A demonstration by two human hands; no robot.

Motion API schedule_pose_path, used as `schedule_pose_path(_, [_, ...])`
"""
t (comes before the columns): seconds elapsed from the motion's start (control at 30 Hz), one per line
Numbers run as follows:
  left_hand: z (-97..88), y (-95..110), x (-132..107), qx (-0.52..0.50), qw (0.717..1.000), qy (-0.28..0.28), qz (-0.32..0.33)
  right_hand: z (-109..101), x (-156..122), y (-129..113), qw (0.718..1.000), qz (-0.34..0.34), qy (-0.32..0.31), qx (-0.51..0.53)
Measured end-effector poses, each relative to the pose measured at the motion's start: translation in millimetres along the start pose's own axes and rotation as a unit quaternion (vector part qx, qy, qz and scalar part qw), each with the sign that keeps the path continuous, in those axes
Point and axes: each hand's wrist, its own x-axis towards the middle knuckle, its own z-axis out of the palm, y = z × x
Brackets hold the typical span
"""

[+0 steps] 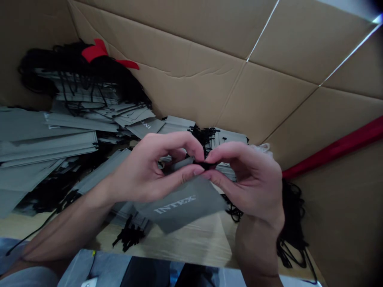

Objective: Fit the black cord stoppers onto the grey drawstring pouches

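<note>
My left hand [149, 167] and my right hand [251, 179] meet at the middle of the view, both pinched on the top edge of a grey pouch [182, 207] printed INTEX. Between the fingertips sits the pouch's black drawstring [203, 164]. The pouch hangs below my fingers, tilted, above a wooden surface [191, 243]. Behind my hands lies a spread of several more grey pouches [68, 131] with black cords.
Cardboard walls [209, 59] enclose the back and right. A taller stack of grey pouches [83, 89] with tangled black cords and a red strip [98, 50] stands at the back left. A red bar [335, 149] crosses the right. Loose black cords [291, 235] lie at my right wrist.
</note>
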Motion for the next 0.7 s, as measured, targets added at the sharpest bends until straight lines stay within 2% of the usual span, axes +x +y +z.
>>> schedule_pose_path(0.07, [-3.0,-2,2,-0.030,0.999,0.012,-0.041,-1,0,0,1.000,0.002,0.009,-0.027])
schedule_pose_path(0.13, [-6.8,-4,4,-0.030,0.996,-0.050,-0.064,0,0,-1,0.999,0.007,0.022,-0.042])
schedule_pose_path(0.2, [-9.6,-6,5,-0.008,0.992,-0.113,-0.058,0,0,-1,0.998,0.010,0.029,-0.051])
schedule_pose_path(0.37, [-8.6,-3,8,0.024,0.993,-0.118,-0.020,2,3,-1,0.997,-0.020,-0.017,-0.068])
schedule_pose_path(0.5, [-8.0,-1,8,-0.010,0.987,-0.153,-0.039,0,4,1,1.000,0.020,-0.007,-0.011])
schedule_pose_path(0.6, [-9.4,0,8,-0.043,0.987,-0.157,-0.014,-4,3,4,0.998,0.044,-0.012,0.050])
schedule_pose_path(0.7, [-10.3,0,4,-0.082,0.981,-0.174,0.008,-5,1,9,0.991,0.034,-0.028,0.128])
